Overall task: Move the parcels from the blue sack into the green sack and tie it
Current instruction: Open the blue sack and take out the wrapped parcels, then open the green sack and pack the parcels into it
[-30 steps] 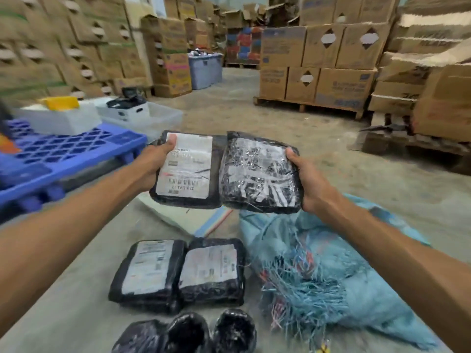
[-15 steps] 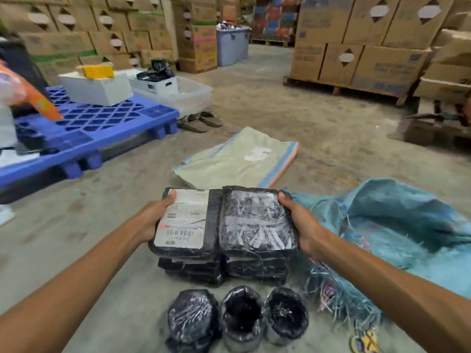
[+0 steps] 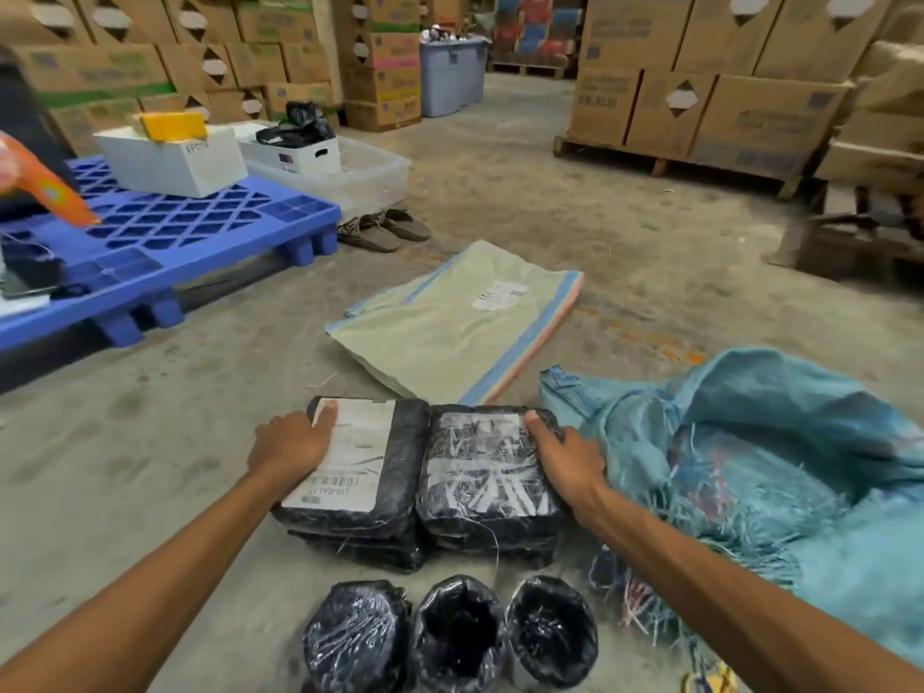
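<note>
The two flat black parcels held up in the air a second ago now sit lowered onto a pair of like parcels [image 3: 360,545] on the concrete floor [image 3: 150,442], forming a two-high stack. The left hand [image 3: 290,445] grips the outer edge of the labelled parcel [image 3: 355,472], thumb laid across its white shipping label. The right hand [image 3: 567,460] grips the outer edge of the film-wrapped parcel [image 3: 487,472], thumb on top. The two upper parcels lie side by side, touching along their inner edges. Just in front of the stack, nearer the person, three round black-wrapped parcels [image 3: 457,635] stand in a row. The blue sack [image 3: 760,442], crumpled and frayed at its mouth, lies just right of the stack, beside the right forearm. The green sack [image 3: 450,337] lies flat and folded on the floor beyond the parcels, a small white label on it. A blue plastic pallet [image 3: 210,227] carrying white bins [image 3: 172,160] sits to the left, a pair of sandals [image 3: 385,231] at its corner, and stacked cardboard boxes [image 3: 700,102] line the background.
</note>
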A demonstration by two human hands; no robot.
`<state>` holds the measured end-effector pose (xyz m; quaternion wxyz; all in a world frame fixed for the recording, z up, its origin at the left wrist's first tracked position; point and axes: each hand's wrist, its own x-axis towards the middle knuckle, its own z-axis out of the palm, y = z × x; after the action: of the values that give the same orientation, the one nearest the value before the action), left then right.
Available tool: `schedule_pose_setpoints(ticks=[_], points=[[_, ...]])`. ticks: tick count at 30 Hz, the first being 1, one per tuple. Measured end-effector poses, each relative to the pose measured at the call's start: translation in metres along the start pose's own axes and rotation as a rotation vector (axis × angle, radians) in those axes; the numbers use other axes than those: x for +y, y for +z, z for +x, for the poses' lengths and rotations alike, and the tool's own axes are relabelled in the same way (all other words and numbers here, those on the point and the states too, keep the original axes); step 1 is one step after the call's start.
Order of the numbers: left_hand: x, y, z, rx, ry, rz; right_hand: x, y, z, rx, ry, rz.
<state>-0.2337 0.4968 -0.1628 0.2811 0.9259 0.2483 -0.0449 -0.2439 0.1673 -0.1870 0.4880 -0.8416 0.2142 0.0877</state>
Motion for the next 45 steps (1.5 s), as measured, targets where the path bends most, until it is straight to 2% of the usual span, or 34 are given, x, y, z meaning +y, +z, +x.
schedule_pose_setpoints(ticks=[3,10,13,17,20,23,26,30,32,38,42,45], points=[[0.002,0.005,-0.002,0.021,0.035,-0.018,0.012,-0.01,-0.004,-0.105,0.007,0.063],[0.018,0.003,-0.001,0.032,0.031,0.048,0.002,-0.036,-0.007,-0.148,-0.005,-0.023],[0.029,-0.008,0.012,0.058,0.088,0.143,-0.029,-0.036,0.001,-0.13,-0.113,-0.203],[0.057,-0.029,0.038,0.036,0.236,0.187,-0.095,-0.02,0.023,-0.014,-0.298,-0.458],[0.072,-0.035,0.072,0.004,0.35,0.266,-0.144,0.012,0.044,-0.097,-0.399,-0.623],[0.082,-0.031,0.103,-0.032,0.512,0.478,-0.165,0.055,0.069,-0.201,-0.427,-0.867],[0.083,-0.011,0.146,-0.072,0.684,0.731,-0.161,0.096,0.098,-0.285,-0.401,-1.069],[0.08,0.033,0.204,-0.22,0.763,0.928,-0.141,0.14,0.149,-0.44,-0.218,-1.194],[0.08,0.052,0.223,-0.265,0.784,0.959,-0.13,0.151,0.169,-0.469,-0.192,-1.258],[0.079,0.086,0.248,-0.235,0.845,0.87,-0.114,0.147,0.198,-0.309,-0.43,-1.246],[0.111,0.065,0.243,-0.178,0.864,0.886,-0.123,0.117,0.205,-0.259,-0.4,-1.118],[0.135,0.042,0.232,-0.1,0.892,0.814,-0.139,0.078,0.205,-0.177,-0.4,-1.089]])
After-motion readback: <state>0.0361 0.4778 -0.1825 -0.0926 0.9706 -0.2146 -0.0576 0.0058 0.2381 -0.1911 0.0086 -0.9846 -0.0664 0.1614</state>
